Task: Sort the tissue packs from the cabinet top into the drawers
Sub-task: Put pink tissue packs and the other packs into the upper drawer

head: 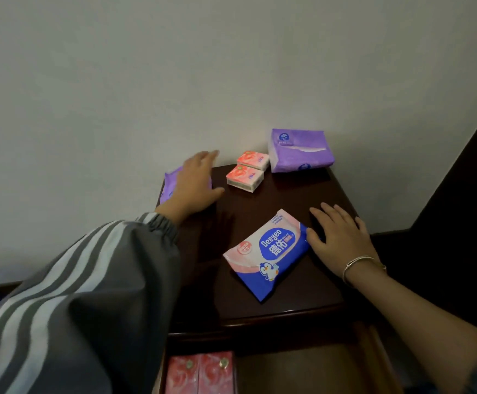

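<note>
On the dark wooden cabinet top lie a blue-and-pink tissue pack at the front, two small pink packs near the wall, and a large purple pack at the back right. A second purple pack sits at the back left, mostly hidden under my left hand, which lies spread over it. My right hand rests flat on the cabinet, its thumb touching the blue-and-pink pack's right edge. Below, an open drawer holds two pink packs at its left.
A pale wall stands right behind the cabinet. A dark piece of furniture rises at the right. My striped grey sleeve fills the lower left. A silver bracelet circles my right wrist.
</note>
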### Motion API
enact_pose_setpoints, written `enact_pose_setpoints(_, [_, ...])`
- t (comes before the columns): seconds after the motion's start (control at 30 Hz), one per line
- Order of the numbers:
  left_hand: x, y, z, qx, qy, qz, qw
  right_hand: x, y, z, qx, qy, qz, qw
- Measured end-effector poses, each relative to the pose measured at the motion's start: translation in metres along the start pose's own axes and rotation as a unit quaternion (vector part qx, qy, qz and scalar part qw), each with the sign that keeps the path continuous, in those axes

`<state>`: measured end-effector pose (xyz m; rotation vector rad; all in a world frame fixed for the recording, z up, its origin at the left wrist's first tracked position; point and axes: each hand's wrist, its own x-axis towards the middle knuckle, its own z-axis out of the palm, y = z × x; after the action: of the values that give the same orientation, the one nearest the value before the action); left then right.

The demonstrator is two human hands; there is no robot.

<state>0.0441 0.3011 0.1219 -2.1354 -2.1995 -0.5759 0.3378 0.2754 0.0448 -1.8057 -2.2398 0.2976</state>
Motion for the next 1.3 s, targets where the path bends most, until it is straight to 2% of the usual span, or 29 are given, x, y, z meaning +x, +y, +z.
enact_pose_setpoints(0.07, [0.021,0.019,0.017,0.048,-0.088,0.055,0.993,0.000,0.001,0.000,0.002,0.003,0.000,1.000])
enact_pose_setpoints(0.13, [0.043,0.030,0.030,0.085,-0.137,0.067,0.985,0.000,0.002,0.000,0.005,0.004,-0.001,1.000])
enact_pose_setpoints(0.3, [0.088,0.028,0.057,0.154,-0.188,0.092,0.966,0.001,0.004,0.002,0.013,0.003,-0.007,1.000])
enact_pose_setpoints(0.4, [0.097,0.017,0.067,0.148,-0.217,0.083,0.961,0.001,0.004,0.003,0.010,0.001,-0.009,1.000])
enact_pose_setpoints(0.8, [0.063,0.042,0.067,0.107,-0.171,0.056,0.978,-0.001,0.001,0.003,0.010,0.014,-0.008,1.000])
enact_pose_setpoints(1.0, [0.027,0.042,0.064,0.044,-0.161,-0.017,0.986,-0.001,0.001,0.003,0.018,0.019,-0.005,1.000])
enact_pose_setpoints(1.17, [-0.004,0.048,0.062,0.000,-0.043,-0.102,0.994,0.000,0.001,0.003,0.022,0.015,-0.005,1.000])
enact_pose_setpoints(1.3, [-0.022,0.051,0.056,-0.080,0.005,-0.197,0.977,0.001,0.002,0.004,0.022,0.015,-0.007,1.000])
